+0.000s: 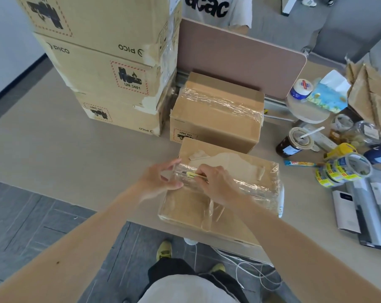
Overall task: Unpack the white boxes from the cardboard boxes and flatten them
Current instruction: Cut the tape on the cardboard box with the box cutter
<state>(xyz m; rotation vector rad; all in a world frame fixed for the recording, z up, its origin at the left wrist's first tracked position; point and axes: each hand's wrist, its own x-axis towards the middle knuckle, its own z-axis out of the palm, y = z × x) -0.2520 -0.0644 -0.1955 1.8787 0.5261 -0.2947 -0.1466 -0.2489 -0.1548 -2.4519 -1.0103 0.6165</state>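
A sealed cardboard box (233,165), wrapped across its top in clear tape, lies at the table's front edge. My right hand (218,184) grips a small yellow cutter (192,174) with its tip at the tape near the box's left end. My left hand (161,178) touches that left end with its fingers and thumb spread. A second taped cardboard box (215,119) stands just behind it. At the back left rises a stack of three large cardboard boxes (111,68). No white box is visible.
Right of the boxes lie tape rolls (342,169), an iced drink cup (294,142), jars, a tissue pack (329,95), torn cardboard (373,97) and grey folders (368,206). A pink divider (239,53) closes the table's back, with a person behind it. Cables trail on the floor.
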